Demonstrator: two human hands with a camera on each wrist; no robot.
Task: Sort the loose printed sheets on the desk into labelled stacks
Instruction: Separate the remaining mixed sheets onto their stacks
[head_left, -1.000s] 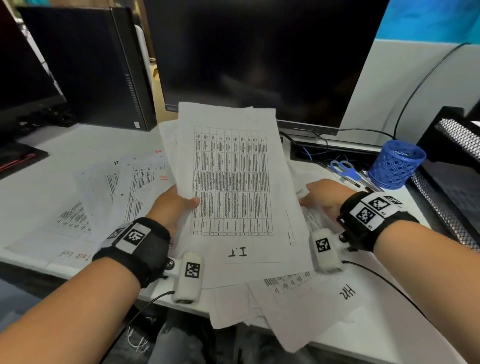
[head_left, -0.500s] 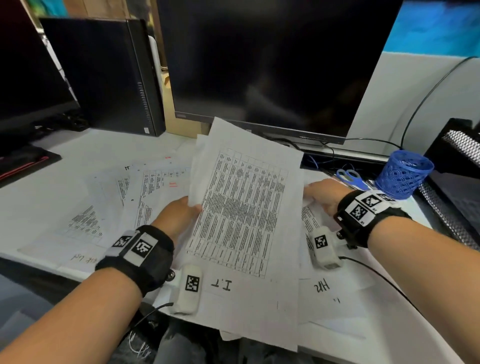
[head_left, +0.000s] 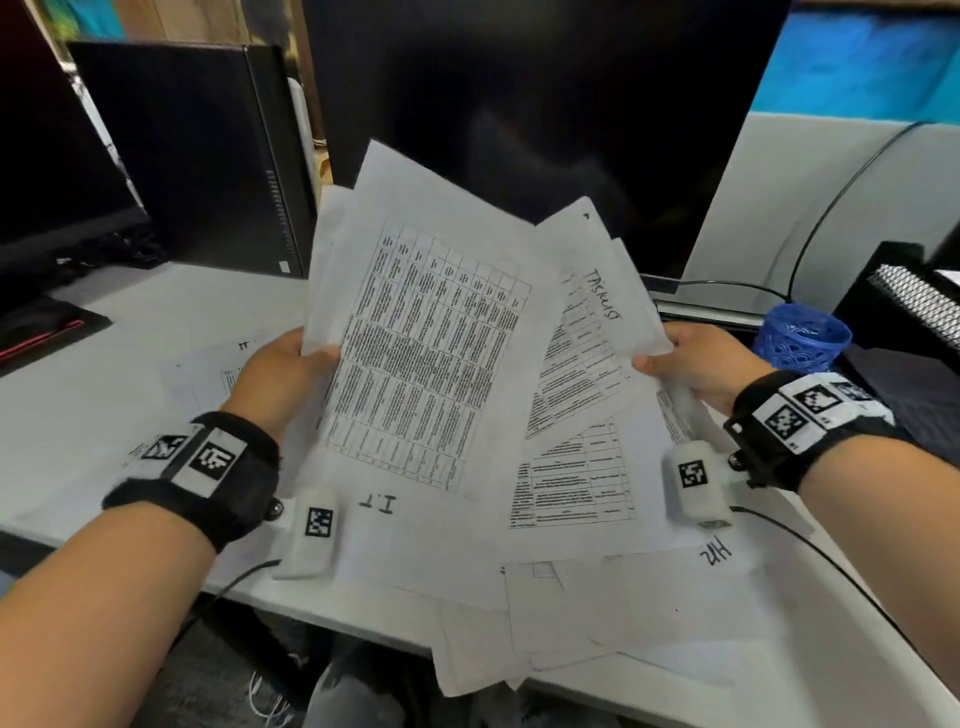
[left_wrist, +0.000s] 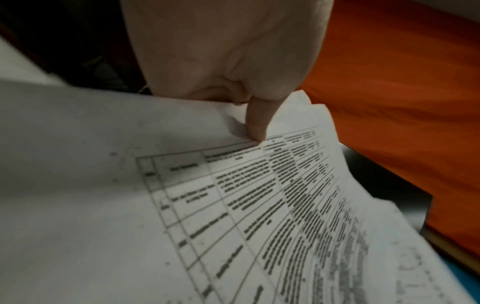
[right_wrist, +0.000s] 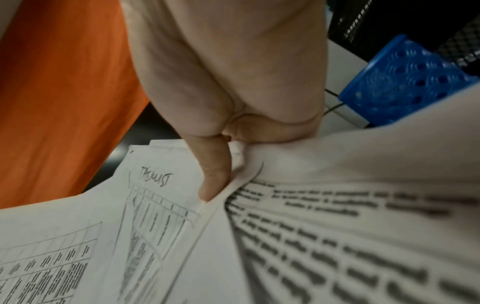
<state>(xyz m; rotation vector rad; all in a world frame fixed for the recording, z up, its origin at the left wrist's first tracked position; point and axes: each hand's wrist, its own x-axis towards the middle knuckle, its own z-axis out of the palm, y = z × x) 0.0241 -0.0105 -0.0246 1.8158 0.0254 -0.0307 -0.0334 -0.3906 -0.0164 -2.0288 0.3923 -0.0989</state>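
My left hand pinches the left edge of a sheaf of printed sheets whose top page carries a dense table and a handwritten "I.T" label; its thumb presses on the page. My right hand pinches a second sheaf fanned out to the right, thumb on top, with a sheet marked "TASKLIST" showing. Both bundles are raised and tilted above the desk. More loose sheets lie under them, one marked "HR", and others lie at the left.
A large dark monitor stands right behind the papers, a black computer case to its left. A blue mesh cup and a black mesh tray stand at the right. The white desk's front edge runs below the sheets.
Both hands lifted the papers higher off the desk. The right hand now holds its own sheaf, fanned apart from the "I.T" sheaf, and the "TASKLIST" sheet has come into sight.
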